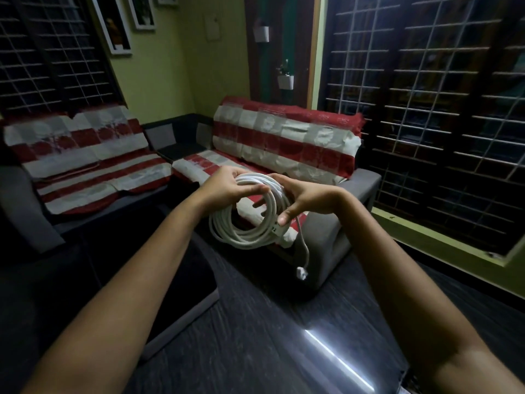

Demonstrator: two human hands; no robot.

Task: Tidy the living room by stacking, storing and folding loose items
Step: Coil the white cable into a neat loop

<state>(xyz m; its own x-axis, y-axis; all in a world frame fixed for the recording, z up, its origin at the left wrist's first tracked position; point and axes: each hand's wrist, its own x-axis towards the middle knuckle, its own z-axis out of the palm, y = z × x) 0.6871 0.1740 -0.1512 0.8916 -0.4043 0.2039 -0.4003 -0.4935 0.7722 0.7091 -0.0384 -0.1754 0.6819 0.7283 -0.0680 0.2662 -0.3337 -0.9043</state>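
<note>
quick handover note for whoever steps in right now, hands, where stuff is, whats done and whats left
Left hand: grips the top of the white cable coil, held in the air in front of the sofa.
Right hand: grips the coil's right side, thumb pressing the strands together.
Cable: mostly wound into a round coil; a short loose tail hangs down on the right, ending in a white plug.
Done: coiling is nearly complete.
Left: wrap or tuck in the tail so the coil holds, then put it away. No storage spot shows in this view.
</note>
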